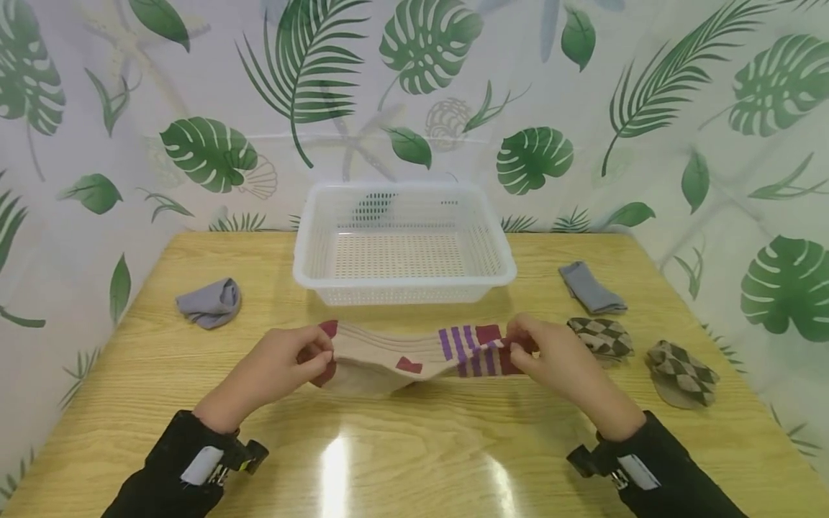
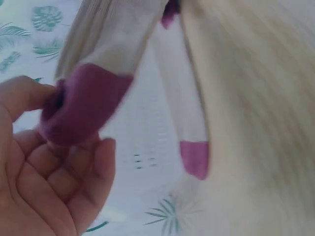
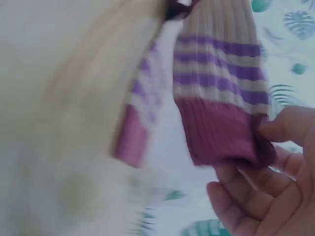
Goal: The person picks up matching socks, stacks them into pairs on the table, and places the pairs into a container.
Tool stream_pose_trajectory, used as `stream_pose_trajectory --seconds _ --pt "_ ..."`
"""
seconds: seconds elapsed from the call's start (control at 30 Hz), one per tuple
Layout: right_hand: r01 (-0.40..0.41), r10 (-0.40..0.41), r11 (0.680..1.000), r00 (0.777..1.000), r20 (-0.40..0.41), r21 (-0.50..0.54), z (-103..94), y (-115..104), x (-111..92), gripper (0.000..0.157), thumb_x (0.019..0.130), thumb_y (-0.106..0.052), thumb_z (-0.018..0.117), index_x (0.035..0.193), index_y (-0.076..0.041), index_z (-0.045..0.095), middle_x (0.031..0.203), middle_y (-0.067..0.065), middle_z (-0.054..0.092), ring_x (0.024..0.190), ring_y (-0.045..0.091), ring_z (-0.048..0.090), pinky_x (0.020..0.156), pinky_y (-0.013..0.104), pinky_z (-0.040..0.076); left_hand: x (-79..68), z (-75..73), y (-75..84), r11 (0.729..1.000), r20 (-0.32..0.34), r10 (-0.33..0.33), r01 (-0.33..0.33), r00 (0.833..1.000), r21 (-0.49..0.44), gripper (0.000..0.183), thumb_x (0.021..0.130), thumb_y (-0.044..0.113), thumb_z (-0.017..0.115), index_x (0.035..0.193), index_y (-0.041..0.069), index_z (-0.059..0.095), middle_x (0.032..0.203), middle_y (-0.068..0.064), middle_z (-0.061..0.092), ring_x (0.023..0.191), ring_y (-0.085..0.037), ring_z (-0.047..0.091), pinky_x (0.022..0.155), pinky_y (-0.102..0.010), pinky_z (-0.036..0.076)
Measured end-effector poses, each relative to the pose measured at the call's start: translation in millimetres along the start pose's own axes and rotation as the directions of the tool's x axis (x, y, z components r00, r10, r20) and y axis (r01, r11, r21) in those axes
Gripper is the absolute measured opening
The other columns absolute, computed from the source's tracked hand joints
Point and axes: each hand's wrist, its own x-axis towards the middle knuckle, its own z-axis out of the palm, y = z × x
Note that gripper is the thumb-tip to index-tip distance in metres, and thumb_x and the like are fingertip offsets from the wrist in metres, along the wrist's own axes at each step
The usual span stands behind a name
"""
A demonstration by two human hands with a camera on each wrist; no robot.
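A beige sock point(image 1: 382, 349) with maroon ends and purple stripes is stretched sideways above the table between both hands. My left hand point(image 1: 278, 363) pinches its maroon toe point(image 2: 88, 103) between thumb and fingers. At the other end, my right hand point(image 1: 550, 352) pinches a corner of the maroon cuff point(image 3: 221, 132), beside the purple bands. Below the held sock is a matching sock point(image 1: 363, 381), partly hidden by it. Its maroon toe shows in the left wrist view and its striped cuff in the right wrist view. Whether the two touch I cannot tell.
A white perforated basket point(image 1: 404, 291) stands at the back of the wooden table point(image 1: 414, 446). To the left lies a folded grey sock point(image 1: 210, 302). On the right are another grey sock point(image 1: 592, 288) and two argyle sock bundles, one nearer point(image 1: 683, 374).
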Motion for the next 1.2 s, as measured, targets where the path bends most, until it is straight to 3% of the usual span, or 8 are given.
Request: stream_pose_trajectory --seconds 0.23,0.37,0.53,0.73,0.83,0.97,1.1,1.2 --pt "-0.091 0.104 0.993 0.97 0.218 -0.071 22.4 12.9 9.1 0.043 0.091 -0.02 0.067 0.126 0.002 0.055 0.106 0.017 0.067 0.091 0.029 0.065 0.074 0.041 0.054 7.5 14.1 -15.8 0.973 0.024 -0.069 0.062 0.997 0.222 0.019 0.088 0.021 0.072 0.101 0.009 0.066 0.087 0.0 0.066 0.076 -0.012 0.058 0.068 -0.032 0.049" --pt "-0.155 0.168 0.985 0.963 0.209 -0.077 24.3 16.9 7.1 0.06 0.091 -0.024 0.067 0.137 0.007 0.044 0.12 0.026 0.061 0.107 0.041 0.06 0.085 0.051 0.051 1.5 16.0 -18.9 0.948 -0.034 -0.089 0.095 0.995 0.302 0.04 0.083 0.022 0.077 0.116 0.003 0.063 0.106 -0.011 0.065 0.095 -0.026 0.062 0.083 -0.043 0.052" --pt "-0.208 0.225 0.973 0.951 0.211 -0.097 29.5 17.9 9.1 0.037 0.091 -0.027 0.067 0.11 0.004 0.06 0.091 0.014 0.065 0.08 0.027 0.062 0.067 0.04 0.051 -0.2 22.2 -21.7 0.92 -0.036 -0.185 0.186 0.982 0.344 0.041 0.083 0.025 0.077 0.113 0.0 0.063 0.095 -0.011 0.065 0.087 -0.025 0.061 0.079 -0.042 0.052" --pt "-0.255 0.267 0.964 0.93 0.254 -0.081 41.2 21.0 17.3 0.018 0.09 -0.017 0.066 0.085 -0.006 0.053 0.071 0.003 0.051 0.065 0.018 0.047 0.057 0.03 0.038 9.1 34.1 -27.6 0.917 -0.005 -0.228 0.216 0.974 0.336 0.019 0.083 0.019 0.076 0.09 0.007 0.063 0.069 -0.001 0.051 0.065 -0.017 0.048 0.06 -0.032 0.041" --pt "-0.236 0.223 0.972 0.944 0.244 0.024 32.6 21.5 19.2 0.016 0.09 -0.012 0.065 0.084 -0.006 0.051 0.073 0.004 0.052 0.065 0.018 0.047 0.057 0.03 0.039 12.0 28.0 -24.0 0.948 0.004 -0.21 0.203 0.978 0.247 0.014 0.085 0.014 0.073 0.086 0.01 0.06 0.07 0.0 0.052 0.067 -0.017 0.049 0.06 -0.03 0.041" --pt "-0.189 0.119 0.942 0.961 0.251 0.277 5.0 16.8 17.6 0.013 0.089 -0.008 0.062 0.087 -0.005 0.05 0.07 0.002 0.051 0.062 0.015 0.046 0.056 0.029 0.04 13.6 7.3 -9.6 0.992 0.031 -0.119 0.12 0.992 -0.047 0.011 0.087 0.008 0.066 0.089 0.007 0.056 0.084 -0.006 0.065 0.075 -0.017 0.055 0.063 -0.03 0.044" --pt "-0.191 0.066 0.861 0.961 0.268 0.472 -16.6 12.8 18.9 0.012 0.092 -0.006 0.057 0.091 -0.001 0.047 0.068 0.003 0.053 0.061 0.015 0.051 0.055 0.027 0.043 14.7 -9.0 4.0 0.951 0.007 -0.048 0.048 0.999 -0.307 0.013 0.091 0.004 0.062 0.102 0.0 0.055 0.1 -0.016 0.071 0.082 -0.021 0.064 0.065 -0.031 0.05" --pt "-0.216 0.094 0.836 0.962 0.256 0.505 -16.2 17.1 28.2 0.012 0.093 -0.007 0.056 0.093 0.001 0.047 0.069 0.006 0.057 0.062 0.017 0.054 0.055 0.028 0.045 21.8 -10.7 0.8 0.944 -0.057 -0.095 0.072 0.994 -0.321 0.015 0.094 0.004 0.06 0.107 -0.001 0.055 0.099 -0.017 0.071 0.078 -0.027 0.067 0.064 -0.031 0.05"
